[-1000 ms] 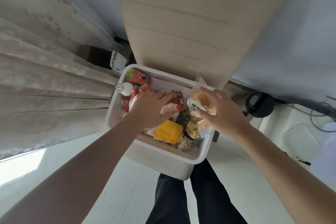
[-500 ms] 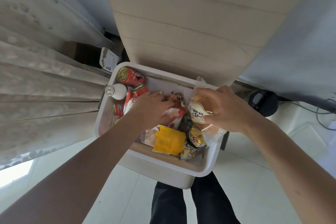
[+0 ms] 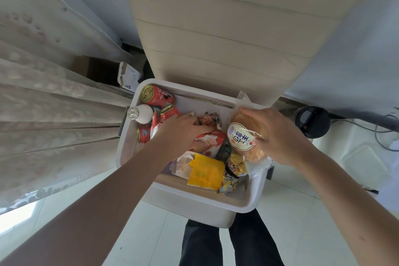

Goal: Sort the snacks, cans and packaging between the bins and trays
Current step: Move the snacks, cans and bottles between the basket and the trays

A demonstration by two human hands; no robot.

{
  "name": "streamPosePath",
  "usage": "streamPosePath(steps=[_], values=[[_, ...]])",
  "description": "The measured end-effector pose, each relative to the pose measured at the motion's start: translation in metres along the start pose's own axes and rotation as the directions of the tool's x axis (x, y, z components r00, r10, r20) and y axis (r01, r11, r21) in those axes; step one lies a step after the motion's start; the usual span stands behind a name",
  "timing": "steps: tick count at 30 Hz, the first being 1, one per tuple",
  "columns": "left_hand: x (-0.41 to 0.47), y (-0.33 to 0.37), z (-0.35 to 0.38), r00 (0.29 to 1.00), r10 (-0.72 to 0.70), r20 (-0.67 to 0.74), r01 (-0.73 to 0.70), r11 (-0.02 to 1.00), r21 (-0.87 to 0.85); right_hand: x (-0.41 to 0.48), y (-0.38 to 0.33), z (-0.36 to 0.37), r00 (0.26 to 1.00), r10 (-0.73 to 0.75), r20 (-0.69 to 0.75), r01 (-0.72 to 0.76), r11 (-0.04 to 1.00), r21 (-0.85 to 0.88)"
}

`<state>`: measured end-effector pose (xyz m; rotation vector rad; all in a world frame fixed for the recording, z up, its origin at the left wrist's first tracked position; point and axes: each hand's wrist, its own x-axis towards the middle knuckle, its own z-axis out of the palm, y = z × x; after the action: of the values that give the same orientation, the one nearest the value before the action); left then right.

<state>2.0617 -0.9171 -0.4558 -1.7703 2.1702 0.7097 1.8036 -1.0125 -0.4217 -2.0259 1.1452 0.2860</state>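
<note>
Over the right side of the white rectangular plastic bin (image 3: 133, 149), the right hand (image 3: 274, 136) clasps a clear-wrapped round bun with a cream oval label (image 3: 243, 139), fingers curled over its top and thumb under the label's near edge. Compared with half a second ago, the bun sits a little higher above the bin's right rim and its label faces the camera more fully. The left hand (image 3: 182, 134) lies palm down in the middle of the bin, fingers pressed onto a red-and-white crinkled snack packet (image 3: 210, 142); whether it actually grips the packet I cannot tell. It has barely shifted since the earlier frame. Nearer the bin's front wall lie a yellow flat packet (image 3: 205, 174) and, just beside it, a small yellow printed snack bag (image 3: 234, 170). Against the bin's far left corner rest red drink cans with gold tops (image 3: 156, 96) and a white bottle with a clear cap (image 3: 141, 112). Dark trouser legs (image 3: 216, 244) stand below the bin.
</note>
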Motion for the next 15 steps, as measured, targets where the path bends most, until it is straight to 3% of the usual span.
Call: streamPosePath(steps=[15], values=[[-0.035, 0.019, -0.086, 0.959, -0.198, -0.202, 0.163, 0.97, -0.177, -0.054, -0.029, -0.068, 0.954, -0.076, -0.29, 0.13, 0.977, 0.171]])
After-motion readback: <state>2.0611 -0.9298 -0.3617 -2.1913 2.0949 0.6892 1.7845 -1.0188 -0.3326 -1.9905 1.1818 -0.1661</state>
